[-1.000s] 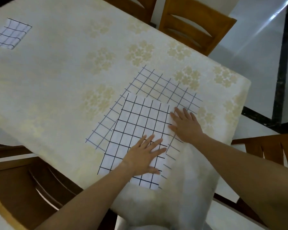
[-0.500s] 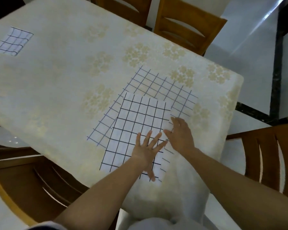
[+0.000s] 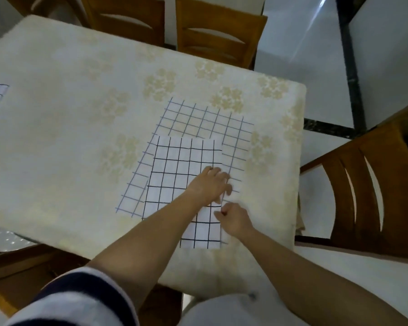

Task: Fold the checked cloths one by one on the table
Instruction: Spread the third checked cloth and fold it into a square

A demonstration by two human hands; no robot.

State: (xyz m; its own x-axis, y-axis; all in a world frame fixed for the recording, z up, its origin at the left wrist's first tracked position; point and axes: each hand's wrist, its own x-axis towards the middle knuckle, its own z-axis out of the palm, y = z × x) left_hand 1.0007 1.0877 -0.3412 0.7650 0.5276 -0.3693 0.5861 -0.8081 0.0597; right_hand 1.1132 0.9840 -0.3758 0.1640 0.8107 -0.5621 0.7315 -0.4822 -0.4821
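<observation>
The checked cloth [image 3: 181, 175] lies flat at the near right of the surface [image 3: 68, 128], a whiter folded panel over a thinner layer. It looks light, limp and slightly see-through, so I judge it will slip and wrinkle unless taken by an edge or corner. My right hand [image 3: 234, 220] curls its fingers, pinching the panel's right edge. My left hand [image 3: 207, 187] lies just beyond, fingers close together; pressing or gripping, I cannot tell.
</observation>
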